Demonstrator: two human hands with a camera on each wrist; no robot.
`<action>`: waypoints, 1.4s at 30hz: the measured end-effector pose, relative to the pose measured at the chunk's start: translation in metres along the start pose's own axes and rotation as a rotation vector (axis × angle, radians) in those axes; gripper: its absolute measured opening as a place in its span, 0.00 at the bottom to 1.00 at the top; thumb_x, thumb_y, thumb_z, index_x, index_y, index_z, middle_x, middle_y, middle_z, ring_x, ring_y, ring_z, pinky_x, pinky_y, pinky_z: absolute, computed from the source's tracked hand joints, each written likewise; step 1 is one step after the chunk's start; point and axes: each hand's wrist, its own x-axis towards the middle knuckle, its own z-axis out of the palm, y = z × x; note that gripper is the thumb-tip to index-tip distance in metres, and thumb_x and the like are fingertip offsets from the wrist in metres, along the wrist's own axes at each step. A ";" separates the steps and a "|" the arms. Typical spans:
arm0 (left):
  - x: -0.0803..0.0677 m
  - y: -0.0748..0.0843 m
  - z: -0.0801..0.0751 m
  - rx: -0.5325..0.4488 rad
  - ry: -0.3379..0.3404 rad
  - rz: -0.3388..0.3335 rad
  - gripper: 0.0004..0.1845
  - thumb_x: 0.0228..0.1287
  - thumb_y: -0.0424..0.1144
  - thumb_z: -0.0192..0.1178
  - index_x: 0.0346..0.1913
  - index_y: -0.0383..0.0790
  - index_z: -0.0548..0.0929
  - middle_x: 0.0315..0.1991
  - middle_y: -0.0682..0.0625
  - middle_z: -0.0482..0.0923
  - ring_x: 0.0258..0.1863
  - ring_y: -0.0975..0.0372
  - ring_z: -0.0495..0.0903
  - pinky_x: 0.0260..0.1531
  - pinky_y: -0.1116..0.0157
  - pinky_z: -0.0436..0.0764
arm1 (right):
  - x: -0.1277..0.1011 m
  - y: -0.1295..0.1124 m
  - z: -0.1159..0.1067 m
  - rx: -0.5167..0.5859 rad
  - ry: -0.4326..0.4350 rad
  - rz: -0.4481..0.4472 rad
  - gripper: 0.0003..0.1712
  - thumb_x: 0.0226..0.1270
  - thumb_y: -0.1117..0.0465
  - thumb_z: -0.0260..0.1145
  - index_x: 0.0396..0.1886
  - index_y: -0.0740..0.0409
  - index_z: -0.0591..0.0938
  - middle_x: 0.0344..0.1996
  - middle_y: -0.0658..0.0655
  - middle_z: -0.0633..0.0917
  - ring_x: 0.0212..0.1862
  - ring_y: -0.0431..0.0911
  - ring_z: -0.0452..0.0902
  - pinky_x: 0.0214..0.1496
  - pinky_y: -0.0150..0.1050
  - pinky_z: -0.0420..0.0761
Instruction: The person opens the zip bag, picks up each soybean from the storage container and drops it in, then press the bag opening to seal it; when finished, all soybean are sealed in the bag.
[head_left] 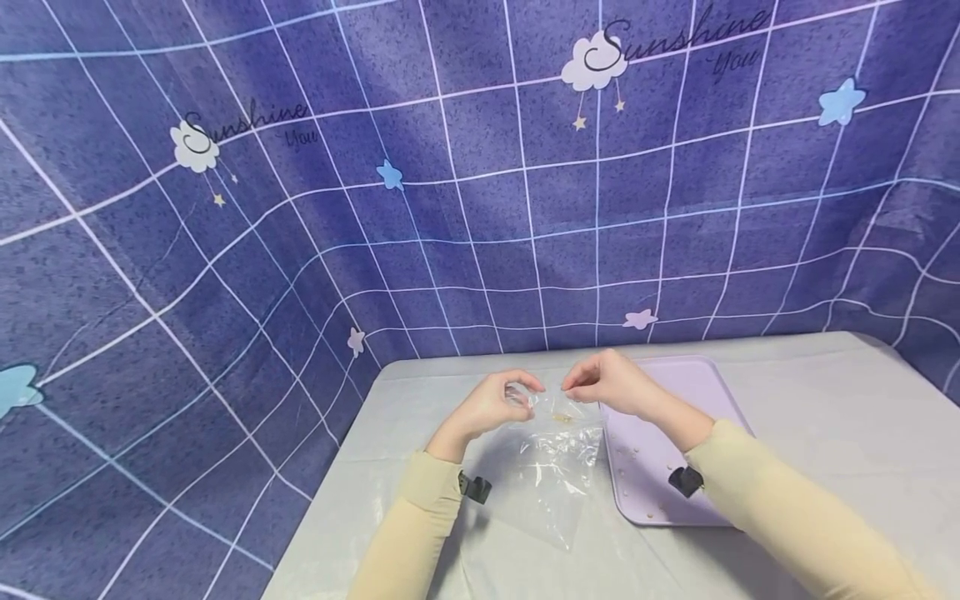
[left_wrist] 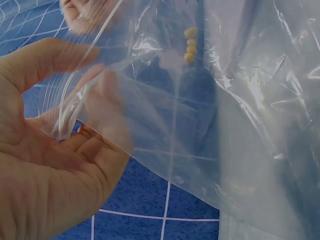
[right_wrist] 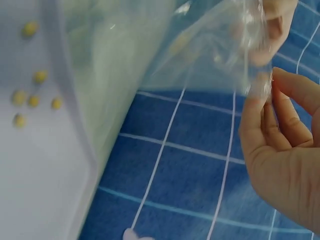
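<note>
As the right hand (head_left: pixel 609 385) pinches, clear bag (head_left: pixel 555 479), left hand (head_left: pixel 490 406) curled round edge

L hand (head_left: pixel 485 408) curved in C shape, R hand (head_left: pixel 611 383) pinching; both forearms (head_left: pixel 795 508) angled inward, hands nr e/o.

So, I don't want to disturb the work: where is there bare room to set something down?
The table looks bare right of the lilac tray, beyond the right sleeve, and between the left sleeve and the table's left edge. The middle is crowded: the left hand and right hand hold the clear bag beside the tray, whose left part carries yellow balls.
</note>
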 end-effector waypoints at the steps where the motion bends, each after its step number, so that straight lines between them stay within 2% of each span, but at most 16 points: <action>1: 0.000 0.000 0.000 0.003 0.000 0.004 0.22 0.51 0.23 0.66 0.53 0.32 0.84 0.53 0.38 0.82 0.39 0.60 0.82 0.42 0.64 0.84 | 0.002 -0.003 0.002 -0.014 -0.003 0.001 0.07 0.62 0.67 0.73 0.39 0.64 0.89 0.36 0.54 0.90 0.39 0.45 0.85 0.44 0.39 0.85; 5: 0.001 0.000 0.000 -0.003 -0.007 0.010 0.22 0.50 0.23 0.66 0.52 0.32 0.83 0.54 0.33 0.80 0.38 0.62 0.81 0.41 0.64 0.84 | 0.005 -0.007 0.006 -0.054 0.011 0.012 0.07 0.63 0.66 0.73 0.39 0.62 0.90 0.36 0.53 0.91 0.40 0.44 0.86 0.46 0.42 0.85; 8: 0.002 -0.001 0.000 -0.011 -0.010 0.005 0.22 0.51 0.23 0.66 0.52 0.32 0.83 0.54 0.36 0.81 0.38 0.61 0.82 0.41 0.64 0.84 | 0.005 -0.002 0.003 -0.027 0.057 0.033 0.08 0.63 0.66 0.72 0.40 0.64 0.90 0.36 0.55 0.90 0.39 0.45 0.86 0.44 0.42 0.86; 13: 0.001 -0.001 -0.001 -0.027 -0.001 -0.002 0.22 0.51 0.23 0.66 0.52 0.32 0.83 0.52 0.41 0.82 0.39 0.60 0.82 0.43 0.63 0.84 | -0.001 0.025 -0.007 0.040 0.153 0.165 0.08 0.63 0.70 0.70 0.40 0.71 0.87 0.29 0.58 0.88 0.29 0.42 0.81 0.34 0.34 0.85; 17: 0.001 -0.001 -0.002 -0.034 -0.007 -0.016 0.22 0.52 0.23 0.66 0.53 0.32 0.83 0.53 0.38 0.82 0.38 0.60 0.82 0.42 0.63 0.85 | -0.010 0.050 -0.007 -0.014 0.098 0.336 0.06 0.58 0.74 0.69 0.37 0.73 0.86 0.25 0.57 0.86 0.25 0.41 0.77 0.29 0.32 0.82; 21: 0.001 -0.002 -0.002 -0.031 -0.014 -0.024 0.22 0.52 0.22 0.66 0.53 0.32 0.83 0.54 0.35 0.81 0.38 0.61 0.81 0.41 0.64 0.85 | -0.019 0.066 0.003 -0.131 0.009 0.414 0.05 0.52 0.76 0.71 0.30 0.68 0.86 0.24 0.54 0.86 0.23 0.42 0.78 0.28 0.34 0.82; 24: 0.001 -0.003 -0.001 -0.031 -0.008 -0.023 0.22 0.52 0.22 0.66 0.53 0.33 0.83 0.53 0.40 0.82 0.38 0.61 0.82 0.40 0.64 0.85 | -0.022 0.071 0.012 -0.183 -0.023 0.408 0.07 0.47 0.77 0.70 0.26 0.64 0.87 0.22 0.55 0.86 0.21 0.41 0.77 0.26 0.33 0.82; 29: 0.002 -0.004 0.000 -0.028 0.002 -0.020 0.22 0.51 0.22 0.66 0.52 0.35 0.84 0.50 0.48 0.83 0.38 0.61 0.82 0.40 0.63 0.85 | -0.025 0.074 0.022 -0.257 0.002 0.352 0.09 0.42 0.77 0.69 0.22 0.60 0.85 0.18 0.53 0.84 0.20 0.41 0.75 0.24 0.33 0.80; 32: 0.002 -0.006 0.000 -0.031 0.000 -0.017 0.22 0.51 0.23 0.67 0.52 0.34 0.84 0.51 0.46 0.82 0.38 0.60 0.82 0.40 0.63 0.85 | -0.026 0.075 0.025 -0.331 0.033 0.304 0.10 0.42 0.76 0.71 0.18 0.57 0.84 0.15 0.47 0.82 0.19 0.41 0.74 0.24 0.33 0.78; 35: 0.002 -0.007 0.001 -0.038 -0.008 -0.018 0.22 0.51 0.22 0.66 0.52 0.34 0.84 0.53 0.39 0.81 0.39 0.60 0.82 0.41 0.63 0.85 | -0.027 0.077 0.028 -0.367 0.046 0.277 0.12 0.44 0.75 0.71 0.15 0.56 0.82 0.11 0.44 0.79 0.17 0.40 0.73 0.23 0.34 0.77; 39: 0.002 -0.008 0.002 -0.039 -0.012 -0.024 0.22 0.51 0.22 0.66 0.53 0.34 0.84 0.54 0.39 0.81 0.39 0.60 0.82 0.41 0.63 0.85 | -0.027 0.075 0.023 -0.328 0.050 0.273 0.08 0.46 0.72 0.72 0.16 0.59 0.83 0.12 0.46 0.80 0.19 0.41 0.74 0.27 0.36 0.78; 42: 0.003 -0.007 0.002 -0.034 -0.015 -0.022 0.22 0.51 0.22 0.66 0.53 0.34 0.84 0.53 0.42 0.82 0.40 0.60 0.82 0.41 0.62 0.85 | -0.023 0.069 0.011 -0.222 0.073 0.324 0.02 0.49 0.70 0.72 0.24 0.62 0.87 0.19 0.49 0.85 0.24 0.42 0.78 0.34 0.39 0.82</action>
